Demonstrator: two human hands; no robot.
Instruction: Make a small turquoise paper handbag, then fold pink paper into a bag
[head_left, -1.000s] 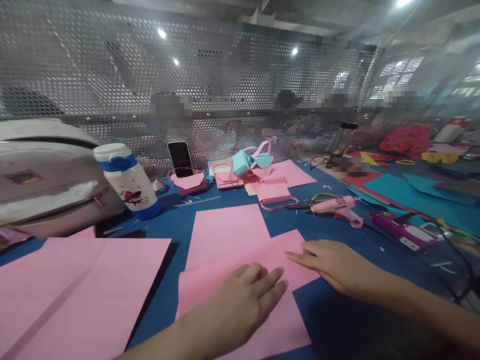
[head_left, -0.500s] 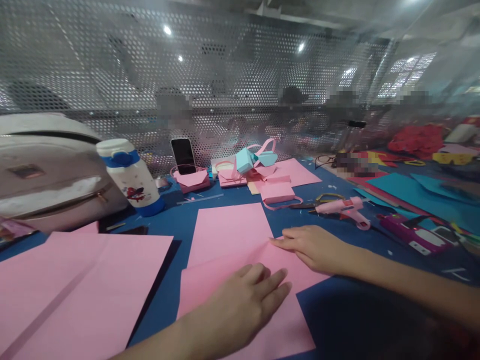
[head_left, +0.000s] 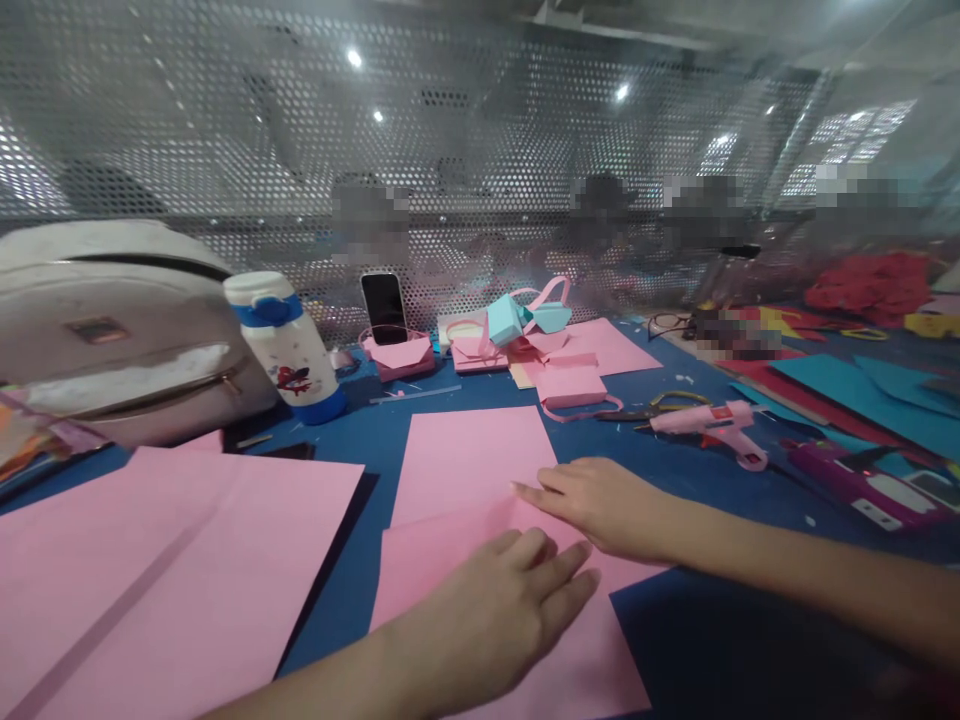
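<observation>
In the middle of the blue table, pink paper (head_left: 476,455) lies under both my hands, with one layer raised in a slight bulge across another. I cannot tell whether these layers belong to one sheet. My left hand (head_left: 499,610) rests on the nearer part, palm down, its fingers loosely apart. Just beyond it, my right hand (head_left: 607,505) lies on the paper with the index finger stretched left along the upper layer's far edge. Neither hand grips anything. Another large pink sheet (head_left: 202,560) with a crease lies to the left.
Behind the paper stand small pink paper bags (head_left: 405,355), a light-blue paper piece (head_left: 506,320) and a phone (head_left: 384,305). A bottle (head_left: 289,350) and backpack (head_left: 135,330) stand left. Scissors (head_left: 675,402), a pink glue gun (head_left: 716,425) and a purple device (head_left: 862,485) lie right.
My right hand has slid left along the upper layer's edge. My left hand has stayed nearly in place on the paper. The whole view has shifted slightly, with things appearing farther right.
</observation>
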